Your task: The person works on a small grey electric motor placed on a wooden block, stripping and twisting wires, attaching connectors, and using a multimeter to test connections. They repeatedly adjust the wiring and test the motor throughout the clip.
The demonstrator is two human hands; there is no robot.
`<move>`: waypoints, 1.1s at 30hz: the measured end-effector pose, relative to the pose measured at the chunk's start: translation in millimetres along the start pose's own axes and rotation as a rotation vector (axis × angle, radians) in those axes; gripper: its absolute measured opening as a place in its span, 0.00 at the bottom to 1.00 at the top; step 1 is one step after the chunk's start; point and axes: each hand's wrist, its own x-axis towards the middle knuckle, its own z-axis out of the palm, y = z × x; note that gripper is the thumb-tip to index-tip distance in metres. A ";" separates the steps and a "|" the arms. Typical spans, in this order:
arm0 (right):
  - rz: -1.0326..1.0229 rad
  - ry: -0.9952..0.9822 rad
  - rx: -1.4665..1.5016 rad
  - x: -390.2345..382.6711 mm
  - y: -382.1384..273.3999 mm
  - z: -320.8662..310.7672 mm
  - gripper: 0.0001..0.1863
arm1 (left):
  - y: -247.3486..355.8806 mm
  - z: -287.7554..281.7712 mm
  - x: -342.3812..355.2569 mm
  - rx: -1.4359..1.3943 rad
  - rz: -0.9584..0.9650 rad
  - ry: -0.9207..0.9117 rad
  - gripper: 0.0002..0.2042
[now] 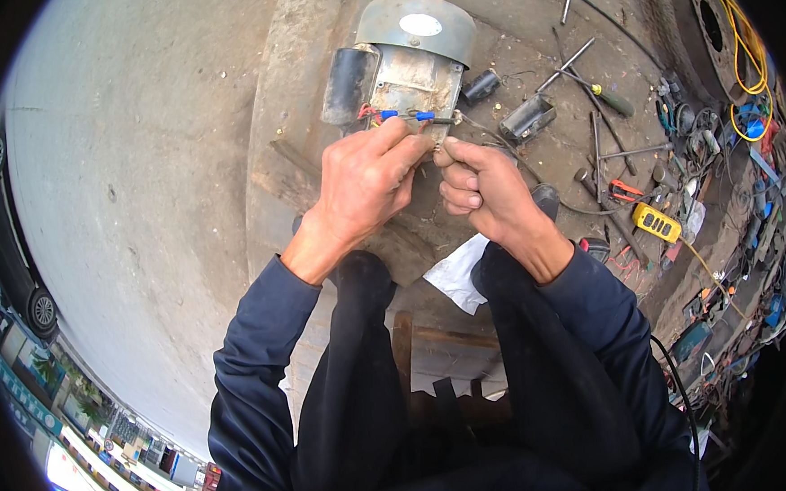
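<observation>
A grey electric motor with a rounded end cover lies on the ground in front of me. On its left side sits a black cylinder. Red wires and blue wire connectors show at its near end. Just by that end, my left hand is closed, thumb and fingers pinched together. My right hand meets it there with thumb pressed on a curled index finger. Whatever lies between the fingertips is too small and hidden to name, perhaps wire ends. A dark wire runs off to the right behind the right hand.
Right of the motor lie a small black cylinder, a hollow curved cover, a green-handled screwdriver and a T-handled wrench. A yellow socket block sits before a scrap heap. White paper lies between my feet.
</observation>
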 end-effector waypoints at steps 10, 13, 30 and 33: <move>-1.399 0.182 -1.448 8.2 7.9 -2.5 0.09 | 0.9 0.7 1.6 -0.020 0.008 0.021 0.14; -0.830 0.170 -0.936 7.0 14.3 3.3 0.04 | 0.5 -0.7 1.1 -0.010 0.007 0.012 0.12; -1.163 0.151 -1.120 12.8 18.8 -1.6 0.09 | -1.0 0.4 1.6 -0.028 -0.012 0.020 0.11; -0.816 0.139 -0.804 9.0 17.6 0.0 0.08 | -1.7 -0.3 2.4 -0.022 -0.003 -0.007 0.11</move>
